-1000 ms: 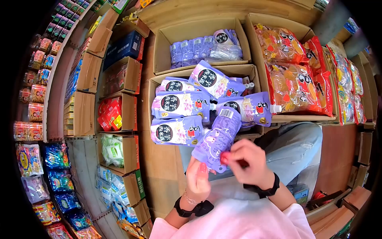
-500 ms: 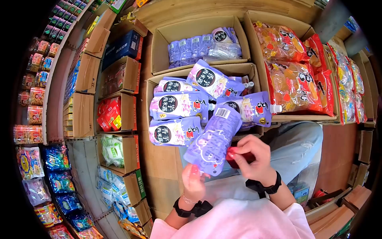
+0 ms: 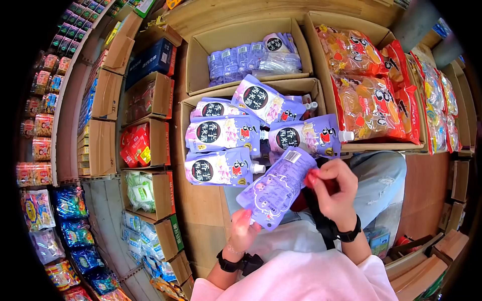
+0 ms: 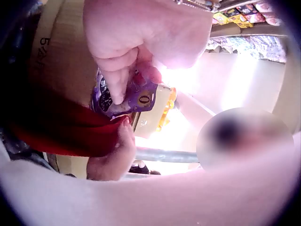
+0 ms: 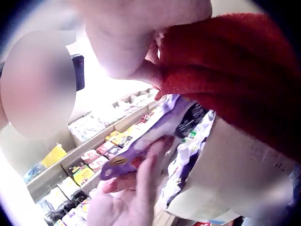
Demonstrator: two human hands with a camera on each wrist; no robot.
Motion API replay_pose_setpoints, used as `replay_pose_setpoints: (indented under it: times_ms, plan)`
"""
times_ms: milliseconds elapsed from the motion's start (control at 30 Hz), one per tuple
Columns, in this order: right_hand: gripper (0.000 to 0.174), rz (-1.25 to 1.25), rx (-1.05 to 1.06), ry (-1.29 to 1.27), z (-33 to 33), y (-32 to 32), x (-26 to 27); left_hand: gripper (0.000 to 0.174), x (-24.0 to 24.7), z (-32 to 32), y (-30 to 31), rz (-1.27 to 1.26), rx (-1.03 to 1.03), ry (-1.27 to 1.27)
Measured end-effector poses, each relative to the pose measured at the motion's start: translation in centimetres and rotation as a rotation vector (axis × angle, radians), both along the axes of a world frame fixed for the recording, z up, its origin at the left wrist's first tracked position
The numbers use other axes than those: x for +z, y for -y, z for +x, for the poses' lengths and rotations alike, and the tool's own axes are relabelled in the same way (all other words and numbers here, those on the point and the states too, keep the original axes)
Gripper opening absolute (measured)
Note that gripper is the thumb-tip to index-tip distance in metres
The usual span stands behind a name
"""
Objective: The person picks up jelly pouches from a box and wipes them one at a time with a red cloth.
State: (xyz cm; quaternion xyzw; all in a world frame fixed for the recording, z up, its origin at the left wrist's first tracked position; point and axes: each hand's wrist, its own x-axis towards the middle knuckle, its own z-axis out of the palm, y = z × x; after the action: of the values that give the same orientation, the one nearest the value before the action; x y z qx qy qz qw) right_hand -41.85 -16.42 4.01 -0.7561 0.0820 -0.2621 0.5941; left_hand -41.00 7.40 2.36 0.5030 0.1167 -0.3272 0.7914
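In the head view, my left hand (image 3: 242, 235) pinches the lower end of a purple spouted drink pouch (image 3: 276, 188), thumb on its printed back. Its barcode end points away, up and to the right. Beside the pouch's right edge, my right hand (image 3: 337, 193) pinches a red cloth (image 5: 235, 70), which hangs down mostly behind the pouch in the head view. The left wrist view has the cloth close under the pouch's edge. Beyond the held pouch, several like pouches (image 3: 221, 133) with white spout caps lie on an open carton (image 3: 188, 103).
Behind stands a carton (image 3: 198, 85) of more purple pouches. Right of it is a carton (image 3: 321, 37) of red-and-orange jelly bags (image 3: 364, 103). Shelves with boxed snacks (image 3: 135, 143) run along the left. The person's knee (image 3: 376, 180) is right of the hands.
My right hand has moved right and away from my body, from across the pouch to its upper right edge. The pouch has tilted further right in my left hand's pinch.
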Motion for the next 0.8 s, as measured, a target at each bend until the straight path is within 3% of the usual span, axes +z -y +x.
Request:
replay_pose_setpoints:
  times_ms: [167,267,367,467,567,633,800]
  plan:
    - [0.017,-0.098,0.212,-0.022,-0.9,-0.6,0.6,0.038,0.2,0.2,0.7,0.038,-0.05,0.052]
    - [0.017,-0.165,0.035,-0.032,0.0,0.7,-1.0,0.036,0.1,0.4,0.4,0.054,-0.098,0.123]
    - [0.017,-0.156,-0.01,-0.039,-0.1,0.7,-0.5,0.036,-0.2,0.5,0.0,0.097,-0.15,0.166]
    - [0.017,-0.074,0.151,0.009,-0.9,-0.5,1.0,0.042,-1.3,0.3,-0.2,0.11,-0.153,0.177]
    - [0.016,-0.111,0.3,-0.003,-0.9,-1.0,0.7,0.055,0.2,0.9,0.9,-0.119,-0.028,0.012]
    - [0.015,-0.094,0.219,0.026,-0.2,-0.5,-0.1,0.056,0.8,1.2,1.3,-0.253,0.045,-0.066]
    - [0.017,-0.142,-0.009,-0.026,-0.2,1.0,-1.2,0.055,-0.5,1.3,-0.5,-0.273,0.014,0.01]
